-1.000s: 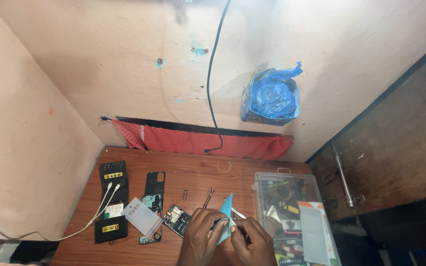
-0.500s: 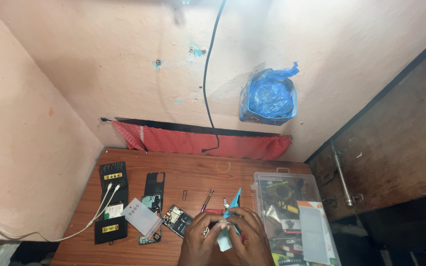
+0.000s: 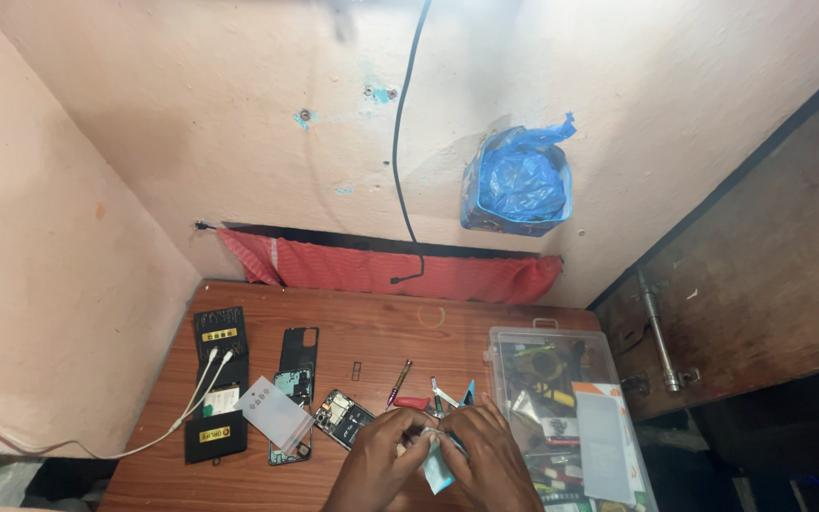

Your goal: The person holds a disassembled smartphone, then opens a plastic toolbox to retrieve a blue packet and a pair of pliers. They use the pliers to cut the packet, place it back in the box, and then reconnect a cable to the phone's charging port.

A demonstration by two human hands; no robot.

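Hands meet at near edge of table (image 3: 362, 327): left hand (image 3: 378, 464) and right hand (image 3: 485, 460) both pinch a small pale-blue packet (image 3: 436, 466) between fingertips. Opened phone (image 3: 341, 418) lies just left, red-handled screwdriver (image 3: 400, 384) beyond, clear parts box (image 3: 561, 408) right.

Tight spot at the front, room at the back

Bare table (image 3: 372, 318) by the red cloth (image 3: 400, 273) is free. Clear plastic box (image 3: 561, 408) blocks the right side; open phone (image 3: 343, 417), black phone back (image 3: 298, 356), charger block w/ white cables (image 3: 218, 374) crowd the left. Screwdriver (image 3: 398, 384) lies just ahead of both hands (image 3: 433, 465).
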